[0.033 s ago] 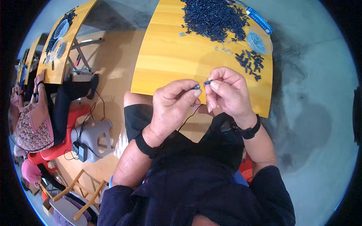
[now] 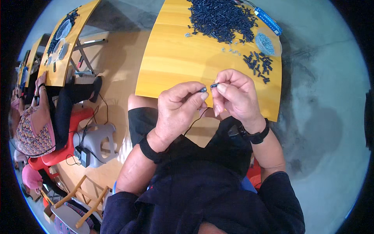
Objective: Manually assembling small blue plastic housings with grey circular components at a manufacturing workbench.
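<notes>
Just in front of the table's near edge, my left hand [image 2: 177, 107] pinches a small black cylindrical piece [image 2: 203, 90] with a shiny end facing right. Opposite it, my right hand [image 2: 238, 95] has a second small dark piece [image 2: 214, 85] between thumb and fingertips. A narrow gap separates the two pieces. On the yellow table [image 2: 171, 58] lies a big heap of black tubular pieces [image 2: 222, 19]. A smaller loose group of black pieces [image 2: 259, 64] is nearer me on the right. Beside it stands a clear bowl of small silvery parts [image 2: 265, 43].
A blue box [image 2: 268, 21] lies at the table's far right edge. Several tiny clear bits [image 2: 232, 50] are scattered below the heap. To the left, a person [image 2: 37, 128] sits at another yellow table [image 2: 83, 27], near a grey stool [image 2: 97, 144] with cables and a black adapter [image 2: 84, 158].
</notes>
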A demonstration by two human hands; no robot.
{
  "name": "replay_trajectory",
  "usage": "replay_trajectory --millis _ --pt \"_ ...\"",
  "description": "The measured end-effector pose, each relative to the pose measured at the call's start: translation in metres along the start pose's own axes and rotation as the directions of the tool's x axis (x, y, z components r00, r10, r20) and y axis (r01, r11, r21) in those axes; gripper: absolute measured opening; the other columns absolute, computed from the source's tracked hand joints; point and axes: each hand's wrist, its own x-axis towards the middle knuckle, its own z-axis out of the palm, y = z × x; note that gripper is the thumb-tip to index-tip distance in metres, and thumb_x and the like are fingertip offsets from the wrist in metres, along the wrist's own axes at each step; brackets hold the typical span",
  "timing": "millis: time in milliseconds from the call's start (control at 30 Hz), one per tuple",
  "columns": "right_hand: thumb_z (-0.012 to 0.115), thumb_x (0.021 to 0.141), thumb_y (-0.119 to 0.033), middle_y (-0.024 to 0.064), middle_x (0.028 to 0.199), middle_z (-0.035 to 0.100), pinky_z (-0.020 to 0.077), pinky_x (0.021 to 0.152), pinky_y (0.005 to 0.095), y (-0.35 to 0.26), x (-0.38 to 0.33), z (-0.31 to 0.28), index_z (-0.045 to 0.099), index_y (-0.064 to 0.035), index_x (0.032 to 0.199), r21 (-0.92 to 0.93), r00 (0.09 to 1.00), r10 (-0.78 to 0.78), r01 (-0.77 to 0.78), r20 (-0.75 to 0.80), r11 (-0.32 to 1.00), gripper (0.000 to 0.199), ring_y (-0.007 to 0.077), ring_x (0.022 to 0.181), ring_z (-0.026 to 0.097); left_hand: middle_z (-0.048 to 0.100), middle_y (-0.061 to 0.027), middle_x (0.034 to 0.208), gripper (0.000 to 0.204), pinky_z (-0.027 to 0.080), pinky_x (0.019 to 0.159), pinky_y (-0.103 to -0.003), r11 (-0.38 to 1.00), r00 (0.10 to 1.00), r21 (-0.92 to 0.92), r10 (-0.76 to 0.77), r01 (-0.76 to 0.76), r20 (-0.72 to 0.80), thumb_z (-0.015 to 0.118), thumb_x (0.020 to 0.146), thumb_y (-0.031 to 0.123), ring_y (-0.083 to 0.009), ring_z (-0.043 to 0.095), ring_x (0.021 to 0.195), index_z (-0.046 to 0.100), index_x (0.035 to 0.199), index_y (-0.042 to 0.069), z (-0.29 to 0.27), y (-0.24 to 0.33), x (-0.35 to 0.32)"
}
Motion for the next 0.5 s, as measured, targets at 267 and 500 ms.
replay_trajectory --millis 267,500 --pt "0.051 0.092 -0.004 0.0080 0.076 0.063 0.0492 0.047 0.0230 -0.0038 -0.0016 0.0076 0.054 0.0018 0.093 -0.011 0.999 0.036 -0.036 -0.017 0.999 0.007 0.0112 0.051 0.059 0.064 -0.0049 0.074 0.010 0.048 0.055 -0.020 0.998 0.999 0.055 0.035 -0.036 0.011 0.065 0.084 -0.004 -0.0069 0.060 0.065 0.066 0.094 -0.003 -0.0003 -0.0021 -0.0016" --pt "0.048 0.092 -0.002 0.0112 0.079 0.062 0.0550 0.052 0.0314 -0.0047 0.0001 0.0018 0.051 0.0030 0.097 -0.059 0.998 0.057 -0.055 0.031 0.997 0.008 0.0167 0.054 0.060 0.064 -0.0035 0.074 0.011 0.047 0.054 -0.020 0.998 1.000 0.069 -0.003 0.003 -0.003 0.065 0.084 -0.003 -0.0059 0.058 0.064 0.066 0.095 -0.003 -0.0001 -0.0022 -0.0004"
